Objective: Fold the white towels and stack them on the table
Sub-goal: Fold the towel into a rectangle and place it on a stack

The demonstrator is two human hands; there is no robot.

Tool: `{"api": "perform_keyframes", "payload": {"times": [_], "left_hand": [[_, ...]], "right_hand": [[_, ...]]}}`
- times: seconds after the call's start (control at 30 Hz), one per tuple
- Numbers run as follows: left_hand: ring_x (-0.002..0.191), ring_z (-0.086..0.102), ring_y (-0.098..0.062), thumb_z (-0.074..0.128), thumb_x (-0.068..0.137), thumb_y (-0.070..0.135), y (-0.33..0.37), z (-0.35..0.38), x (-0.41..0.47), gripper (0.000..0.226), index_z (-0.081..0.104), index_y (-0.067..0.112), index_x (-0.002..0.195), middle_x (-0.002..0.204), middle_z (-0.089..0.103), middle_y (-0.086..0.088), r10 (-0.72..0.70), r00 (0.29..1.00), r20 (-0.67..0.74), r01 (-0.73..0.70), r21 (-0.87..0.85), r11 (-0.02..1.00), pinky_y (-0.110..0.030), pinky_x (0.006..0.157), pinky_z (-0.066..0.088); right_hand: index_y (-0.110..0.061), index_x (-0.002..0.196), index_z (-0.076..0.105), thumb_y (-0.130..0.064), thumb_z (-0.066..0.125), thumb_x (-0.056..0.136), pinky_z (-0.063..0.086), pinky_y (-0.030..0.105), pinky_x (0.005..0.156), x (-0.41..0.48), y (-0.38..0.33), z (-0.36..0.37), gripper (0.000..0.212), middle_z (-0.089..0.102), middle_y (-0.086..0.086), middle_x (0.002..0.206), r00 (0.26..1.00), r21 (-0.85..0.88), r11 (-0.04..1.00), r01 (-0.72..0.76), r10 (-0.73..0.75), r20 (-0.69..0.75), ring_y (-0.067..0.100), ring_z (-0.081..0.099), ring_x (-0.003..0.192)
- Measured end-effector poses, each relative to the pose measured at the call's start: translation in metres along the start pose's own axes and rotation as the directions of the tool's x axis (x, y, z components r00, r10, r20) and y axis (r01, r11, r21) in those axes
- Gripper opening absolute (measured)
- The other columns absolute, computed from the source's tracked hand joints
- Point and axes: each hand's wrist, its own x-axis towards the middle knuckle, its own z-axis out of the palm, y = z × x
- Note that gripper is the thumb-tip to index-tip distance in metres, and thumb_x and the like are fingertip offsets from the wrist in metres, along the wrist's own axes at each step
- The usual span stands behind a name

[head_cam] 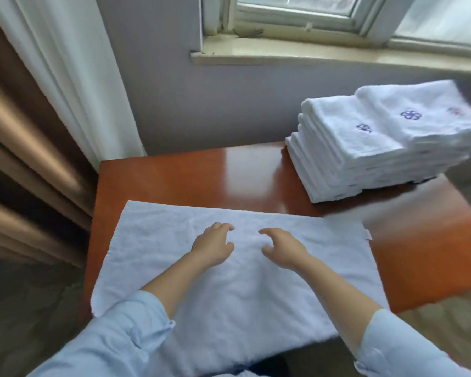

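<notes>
A white towel [152,248] lies spread flat across the near part of the reddish-brown table [191,175], its near edge hanging over the table's front. My left hand [214,247] and my right hand [282,247] rest side by side on the towel's middle, fingers loosely bent and pointing away from me, holding nothing. A stack of several folded white towels [378,148] with blue embroidered marks stands at the table's far right corner, apart from both hands.
A grey wall and a window sill [283,54] run behind the table. White and brown curtains [46,104] hang at the left, close to the table's left edge. Patterned floor shows at the lower left and right.
</notes>
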Motion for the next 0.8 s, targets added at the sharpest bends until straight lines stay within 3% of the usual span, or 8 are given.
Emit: {"api": "perform_keyframes", "payload": {"times": [0.13, 0.27, 0.47, 0.6, 0.7, 0.8], "left_hand": [[0.136, 0.037, -0.017, 0.051, 0.096, 0.027, 0.044, 0.022, 0.019, 0.050, 0.039, 0.026, 0.145, 0.150, 0.036, 0.004, 0.110, 0.990, 0.084, -0.114, 0.038, 0.993, -0.034, 0.103, 0.038], [0.137, 0.038, -0.019, 0.053, 0.094, 0.027, 0.085, 0.042, 0.034, 0.052, 0.041, 0.026, 0.145, 0.150, 0.037, 0.003, 0.155, 0.980, 0.123, -0.163, 0.065, 0.984, -0.035, 0.104, 0.038], [0.135, 0.038, -0.020, 0.056, 0.092, 0.027, 0.133, 0.065, 0.060, 0.055, 0.040, 0.025, 0.145, 0.149, 0.037, 0.000, 0.138, 0.983, 0.118, -0.153, 0.129, 0.980, -0.038, 0.103, 0.041], [0.147, 0.016, -0.023, 0.056, 0.094, 0.038, 0.155, 0.083, 0.076, 0.063, 0.031, 0.024, 0.151, 0.159, 0.019, -0.005, 0.077, 0.985, 0.155, -0.116, 0.260, 0.959, -0.040, 0.110, 0.035], [0.151, 0.005, -0.026, 0.053, 0.097, 0.039, 0.165, 0.094, 0.088, 0.063, 0.026, 0.024, 0.152, 0.163, 0.007, -0.008, 0.039, 0.993, 0.108, -0.077, 0.366, 0.927, -0.042, 0.116, 0.027], [0.148, 0.018, -0.027, 0.062, 0.092, 0.030, 0.177, 0.095, 0.103, 0.068, 0.028, 0.024, 0.151, 0.159, 0.018, -0.010, 0.030, 0.999, 0.032, -0.040, 0.391, 0.919, -0.037, 0.111, 0.032]], "right_hand": [[-0.027, 0.147, 0.041, -0.025, 0.055, 0.093, 0.037, 0.036, 0.111, -0.027, 0.054, -0.010, 0.056, 0.040, -0.004, 0.152, 0.990, 0.060, 0.989, -0.135, 0.136, -0.026, 0.018, 0.036, 0.140], [-0.025, 0.148, 0.041, -0.025, 0.055, 0.093, 0.036, 0.035, 0.111, -0.038, 0.095, -0.022, 0.056, 0.041, -0.004, 0.152, 0.984, 0.085, 0.982, -0.170, 0.174, -0.043, 0.018, 0.036, 0.140], [-0.022, 0.151, 0.036, -0.023, 0.055, 0.094, 0.034, 0.036, 0.113, -0.028, 0.153, -0.047, 0.060, 0.035, 0.002, 0.156, 0.991, 0.069, 0.989, -0.129, 0.130, -0.016, 0.022, 0.033, 0.142], [-0.025, 0.155, 0.025, -0.024, 0.052, 0.097, 0.028, 0.037, 0.114, -0.017, 0.195, -0.062, 0.064, 0.015, 0.003, 0.164, 0.994, 0.010, 0.994, -0.113, 0.113, 0.000, 0.021, 0.018, 0.149], [-0.022, 0.155, 0.022, -0.020, 0.050, 0.097, 0.023, 0.038, 0.118, -0.005, 0.222, -0.072, 0.064, 0.013, 0.003, 0.164, 0.998, -0.106, 0.994, -0.039, 0.033, -0.051, 0.022, 0.011, 0.151], [-0.021, 0.155, 0.022, -0.017, 0.052, 0.094, 0.016, 0.040, 0.120, 0.011, 0.240, -0.083, 0.068, 0.022, 0.004, 0.160, 0.998, -0.198, 0.980, 0.005, -0.018, -0.061, 0.025, 0.014, 0.150]]}}
